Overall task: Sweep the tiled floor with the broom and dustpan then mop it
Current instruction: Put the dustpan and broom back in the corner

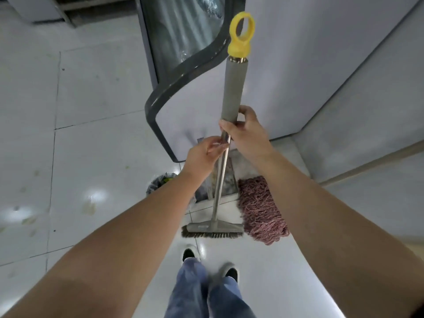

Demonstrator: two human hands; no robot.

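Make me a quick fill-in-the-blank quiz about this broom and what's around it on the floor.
1. The ring atop the broom handle is ____.
2. The broom is held by ____ hands.
3. The mop head lies to the ____ of the broom head.

Answers: yellow; two; right

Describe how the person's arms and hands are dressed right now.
Both forearms are bare, with no sleeves in view. The left hand and right hand wear no gloves, and no rings, watch or wristbands show on either.
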